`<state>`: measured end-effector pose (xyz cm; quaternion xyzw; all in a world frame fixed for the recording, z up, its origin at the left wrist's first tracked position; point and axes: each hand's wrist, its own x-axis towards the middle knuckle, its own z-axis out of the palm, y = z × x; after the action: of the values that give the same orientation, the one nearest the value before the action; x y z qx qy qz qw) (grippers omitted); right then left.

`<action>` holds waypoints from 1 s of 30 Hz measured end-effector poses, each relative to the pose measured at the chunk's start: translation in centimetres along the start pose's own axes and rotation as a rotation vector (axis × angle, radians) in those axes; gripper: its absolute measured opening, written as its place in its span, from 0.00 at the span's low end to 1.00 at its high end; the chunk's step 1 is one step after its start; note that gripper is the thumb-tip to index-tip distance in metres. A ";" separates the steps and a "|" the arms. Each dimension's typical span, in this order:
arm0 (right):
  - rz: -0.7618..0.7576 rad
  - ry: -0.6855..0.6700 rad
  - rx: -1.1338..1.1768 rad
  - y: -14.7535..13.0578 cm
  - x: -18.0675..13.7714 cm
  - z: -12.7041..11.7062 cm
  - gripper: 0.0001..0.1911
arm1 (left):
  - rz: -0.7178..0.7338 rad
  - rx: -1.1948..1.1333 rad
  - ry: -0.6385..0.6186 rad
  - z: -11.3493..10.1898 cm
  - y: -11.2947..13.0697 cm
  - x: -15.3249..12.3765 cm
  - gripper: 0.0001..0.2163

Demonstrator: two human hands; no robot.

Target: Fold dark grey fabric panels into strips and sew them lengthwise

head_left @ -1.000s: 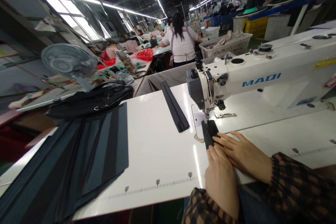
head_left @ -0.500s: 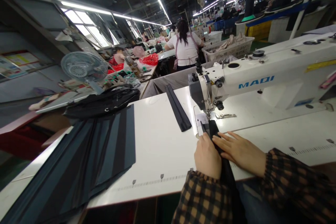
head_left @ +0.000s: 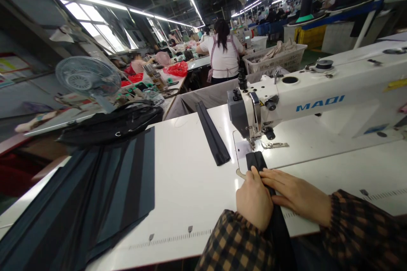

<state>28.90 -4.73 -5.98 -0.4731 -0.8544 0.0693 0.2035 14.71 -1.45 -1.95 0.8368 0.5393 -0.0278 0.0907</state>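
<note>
A long black fabric strip (head_left: 255, 160) runs from the front edge of the sewing table toward the sewing machine (head_left: 305, 93), its far end just in front of the presser foot (head_left: 253, 143). My left hand (head_left: 255, 199) is closed on the strip's left side, thumb and fingertips pinching it. Stretched out from the right, the fingers of my right hand (head_left: 297, 190) lie flat over the strip, close to the left fingertips. Another black strip (head_left: 212, 134), folded lengthwise, rests on the table left of the needle area.
Dark blue-grey fabric panels (head_left: 117, 194) are piled on the left, with a black bag-like item (head_left: 117, 123) behind them. Beyond stand a fan (head_left: 87, 77) and a white basket of cloth (head_left: 273, 57). A person (head_left: 224, 53) sits ahead, back turned.
Both hands have drawn the strip slightly back toward me, so its far end is now visible in front of the presser foot. The view has shifted a little.
</note>
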 end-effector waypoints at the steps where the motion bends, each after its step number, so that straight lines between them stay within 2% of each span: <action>1: 0.015 0.017 -0.008 0.2 0.0 0.0 0.24 | -0.011 0.000 -0.014 0.0 0.1 0.0 0.23; 5: 0.022 0.027 -0.093 1.0 0.3 0.3 0.34 | -0.004 -0.082 -0.028 0.4 0.0 -0.1 0.26; 8: 0.002 -0.009 -0.101 1.2 0.7 0.3 0.35 | -0.013 -0.205 0.002 0.9 -0.6 -0.2 0.26; 15: 0.002 -0.083 -0.139 0.9 1.6 -0.3 0.36 | -0.012 -0.566 0.180 1.6 -1.9 -0.5 0.23; 18: -0.006 -0.098 -0.142 0.9 1.7 -0.4 0.37 | 0.022 -0.587 0.121 0.9 -1.9 -0.1 0.25; 21: 0.003 -0.119 -0.169 0.9 1.7 -0.3 0.36 | 0.024 -0.521 0.056 0.1 -2.1 1.2 0.22; 25: -0.002 -0.107 -0.173 1.0 1.7 -0.1 0.38 | -0.096 -0.448 0.095 -0.3 -2.7 3.3 0.16; 30: -0.050 -0.055 -0.207 1.2 1.6 0.1 0.40 | -0.063 -0.536 0.094 -0.4 -3.2 4.0 0.06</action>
<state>29.03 -2.77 -6.01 -0.4681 -0.8738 -0.0113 0.1316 13.50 3.50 -2.47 0.7660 0.5570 0.1520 0.2827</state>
